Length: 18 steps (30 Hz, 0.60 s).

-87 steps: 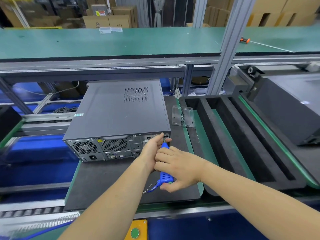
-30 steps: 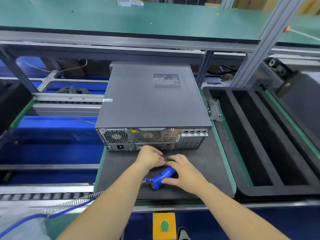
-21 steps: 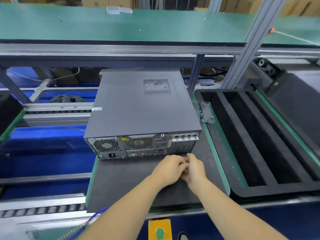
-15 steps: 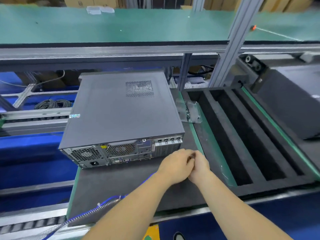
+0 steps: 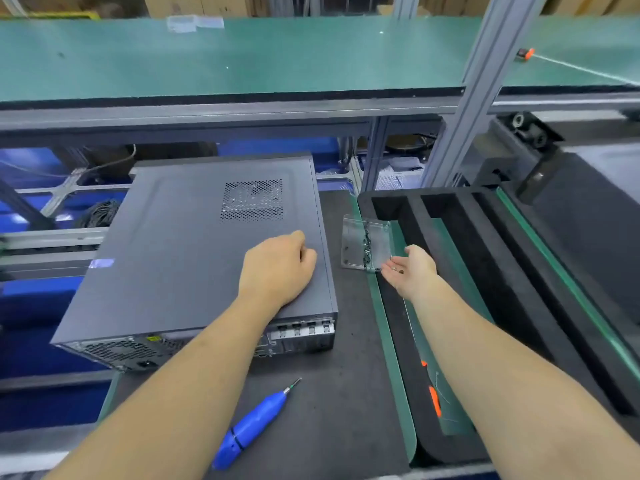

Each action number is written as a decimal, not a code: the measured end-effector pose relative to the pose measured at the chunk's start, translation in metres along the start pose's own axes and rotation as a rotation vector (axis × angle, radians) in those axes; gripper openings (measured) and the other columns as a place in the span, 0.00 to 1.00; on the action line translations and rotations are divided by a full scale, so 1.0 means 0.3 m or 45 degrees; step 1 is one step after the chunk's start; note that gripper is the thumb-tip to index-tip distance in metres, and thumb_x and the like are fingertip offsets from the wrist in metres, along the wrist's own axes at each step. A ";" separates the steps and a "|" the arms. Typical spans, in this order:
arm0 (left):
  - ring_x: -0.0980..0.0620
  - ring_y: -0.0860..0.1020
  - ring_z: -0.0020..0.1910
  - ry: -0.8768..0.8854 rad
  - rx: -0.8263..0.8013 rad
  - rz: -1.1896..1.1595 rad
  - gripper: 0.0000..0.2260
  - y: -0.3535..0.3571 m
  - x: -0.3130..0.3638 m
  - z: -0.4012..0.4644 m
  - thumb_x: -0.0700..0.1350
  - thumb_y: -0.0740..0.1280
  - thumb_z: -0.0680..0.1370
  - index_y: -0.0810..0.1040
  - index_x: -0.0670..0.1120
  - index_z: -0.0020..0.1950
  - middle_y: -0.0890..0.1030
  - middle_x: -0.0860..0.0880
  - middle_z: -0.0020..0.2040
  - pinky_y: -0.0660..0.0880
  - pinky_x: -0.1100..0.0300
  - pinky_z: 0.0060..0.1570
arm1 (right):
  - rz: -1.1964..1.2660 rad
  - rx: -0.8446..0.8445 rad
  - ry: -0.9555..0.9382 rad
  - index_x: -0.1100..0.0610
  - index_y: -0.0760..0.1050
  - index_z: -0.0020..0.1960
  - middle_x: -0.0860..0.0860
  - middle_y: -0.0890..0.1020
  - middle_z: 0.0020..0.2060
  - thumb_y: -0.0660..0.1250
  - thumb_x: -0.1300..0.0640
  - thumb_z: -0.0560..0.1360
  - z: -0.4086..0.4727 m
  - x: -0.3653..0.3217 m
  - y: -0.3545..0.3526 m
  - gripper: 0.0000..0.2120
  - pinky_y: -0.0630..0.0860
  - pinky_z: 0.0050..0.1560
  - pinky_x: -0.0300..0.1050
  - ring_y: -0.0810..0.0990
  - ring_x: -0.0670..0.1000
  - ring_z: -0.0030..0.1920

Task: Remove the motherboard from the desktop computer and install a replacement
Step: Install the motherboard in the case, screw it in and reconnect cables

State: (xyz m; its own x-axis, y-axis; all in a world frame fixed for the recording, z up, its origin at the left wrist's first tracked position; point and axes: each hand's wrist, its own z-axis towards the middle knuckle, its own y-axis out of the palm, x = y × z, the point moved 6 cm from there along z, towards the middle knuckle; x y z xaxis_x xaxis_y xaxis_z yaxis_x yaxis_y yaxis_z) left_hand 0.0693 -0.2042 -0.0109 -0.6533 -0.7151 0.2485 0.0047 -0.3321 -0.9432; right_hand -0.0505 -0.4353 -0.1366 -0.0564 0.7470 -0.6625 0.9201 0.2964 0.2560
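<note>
A grey desktop computer [image 5: 194,244] lies flat on a black mat [image 5: 346,375], its rear ports toward me and its side panel closed. My left hand [image 5: 277,268] rests on the panel near its right edge, fingers curled under. My right hand [image 5: 410,270] is palm up and open beside a clear plastic screw box [image 5: 366,244], with small screws [image 5: 397,269] lying in the palm. A blue electric screwdriver [image 5: 251,427] lies on the mat in front of the computer, held by neither hand.
A black foam tray [image 5: 485,271] with long slots sits to the right. An orange-handled tool [image 5: 434,403] lies in its near slot. A green shelf [image 5: 277,57] on aluminium posts overhangs the back. Blue bins and cables lie at left.
The screwdriver was put down on the mat. My hands parted: the left went up onto the computer's panel, the right moved to the clear box, palm up with screws.
</note>
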 end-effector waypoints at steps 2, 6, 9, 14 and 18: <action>0.47 0.71 0.31 0.056 0.021 0.026 0.10 0.016 0.010 0.003 0.49 0.56 0.78 0.67 0.47 0.38 0.74 0.50 0.32 0.61 0.56 0.30 | -0.032 -0.002 0.011 0.69 0.70 0.65 0.64 0.74 0.62 0.59 0.52 0.81 0.032 -0.026 0.025 0.21 0.76 0.62 0.52 0.76 0.62 0.63; 0.50 0.70 0.30 0.076 0.041 0.039 0.10 0.014 0.010 0.015 0.49 0.57 0.77 0.67 0.48 0.38 0.73 0.51 0.31 0.62 0.58 0.28 | -0.115 0.012 0.006 0.67 0.67 0.71 0.63 0.68 0.72 0.59 0.53 0.80 0.063 -0.045 0.062 0.24 0.72 0.69 0.54 0.70 0.61 0.72; 0.48 0.72 0.31 0.069 0.043 0.027 0.09 0.012 0.009 0.005 0.49 0.58 0.77 0.68 0.47 0.38 0.74 0.50 0.31 0.65 0.58 0.30 | -0.163 0.013 -0.003 0.66 0.69 0.69 0.63 0.69 0.71 0.59 0.54 0.81 0.076 -0.046 0.065 0.21 0.74 0.64 0.54 0.71 0.62 0.70; 0.49 0.72 0.31 0.083 0.057 0.012 0.09 0.008 0.013 0.011 0.48 0.58 0.77 0.69 0.47 0.38 0.74 0.50 0.31 0.64 0.58 0.29 | -0.218 -0.027 -0.018 0.67 0.69 0.69 0.63 0.74 0.67 0.59 0.54 0.82 0.072 -0.041 0.061 0.21 0.75 0.61 0.54 0.75 0.62 0.65; 0.49 0.70 0.30 0.087 0.073 -0.017 0.09 0.006 0.015 0.012 0.48 0.59 0.76 0.68 0.47 0.37 0.73 0.51 0.30 0.62 0.59 0.29 | -0.407 -0.032 -0.141 0.66 0.74 0.59 0.63 0.79 0.58 0.59 0.56 0.81 0.007 -0.025 0.035 0.14 0.78 0.59 0.54 0.81 0.60 0.55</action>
State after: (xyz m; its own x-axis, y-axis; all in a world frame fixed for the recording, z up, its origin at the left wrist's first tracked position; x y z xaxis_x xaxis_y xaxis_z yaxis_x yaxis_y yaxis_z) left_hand 0.0690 -0.2102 -0.0107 -0.7037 -0.6675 0.2435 0.0375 -0.3772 -0.9254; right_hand -0.0396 -0.4389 -0.1304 -0.2971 0.5450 -0.7840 0.8525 0.5213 0.0393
